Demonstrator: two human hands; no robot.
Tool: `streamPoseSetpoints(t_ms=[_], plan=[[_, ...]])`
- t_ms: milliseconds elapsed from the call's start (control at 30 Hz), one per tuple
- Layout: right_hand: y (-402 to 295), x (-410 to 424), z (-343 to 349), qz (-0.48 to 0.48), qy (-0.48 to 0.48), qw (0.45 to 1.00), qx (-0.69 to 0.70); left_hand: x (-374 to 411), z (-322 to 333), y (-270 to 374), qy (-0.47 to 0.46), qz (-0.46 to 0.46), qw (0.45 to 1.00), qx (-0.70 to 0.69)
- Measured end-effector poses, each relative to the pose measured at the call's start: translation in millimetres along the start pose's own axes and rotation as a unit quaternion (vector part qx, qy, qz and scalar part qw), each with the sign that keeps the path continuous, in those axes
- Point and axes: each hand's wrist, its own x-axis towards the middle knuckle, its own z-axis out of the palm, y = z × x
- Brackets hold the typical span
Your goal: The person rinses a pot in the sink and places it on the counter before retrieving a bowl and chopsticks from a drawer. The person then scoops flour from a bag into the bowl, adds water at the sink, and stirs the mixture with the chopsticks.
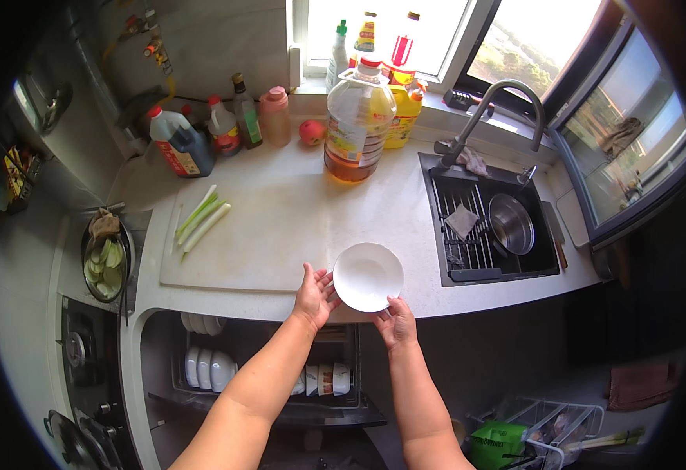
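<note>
A plain white bowl [369, 276] is at the front of the pale countertop, right of the cutting board [261, 235]. My right hand [397, 323] grips its near right rim, the thumb on top and the fingers beneath. At the bowl's left side is my left hand [315, 296], fingers spread and the thumb raised; its fingertips lie close to the rim, and whether they touch it I cannot tell. Several cut lengths of scallion [202, 220] lie on the board's left part.
A large oil jug [357, 126] stands behind the bowl. To the right is a sink [495, 270] holding a metal basin [511, 224]. An open dish drawer [272, 411] below the counter holds several bowls. Sliced vegetables [104, 264] fill a dish at left, near the stove [87, 352].
</note>
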Motion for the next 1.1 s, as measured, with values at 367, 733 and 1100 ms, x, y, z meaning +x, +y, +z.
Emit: streamPoseSetpoints(t_ms=[367,733,1100], plan=[[36.7,-31.9,4.0,-0.013,0.1,0.995,-0.004,-61.4,-52.1,-1.6,-0.073,0.028,0.995,-0.06],[240.3,-181.2,-57.0,0.515,0.015,0.827,-0.227,-236.9,-323.7,-75.2,0.475,0.018,0.876,-0.079],[288.9,-207.4,-28.3,0.407,0.23,0.873,-0.139,-226.8,-349.3,-57.3,0.407,-0.106,0.889,-0.183]])
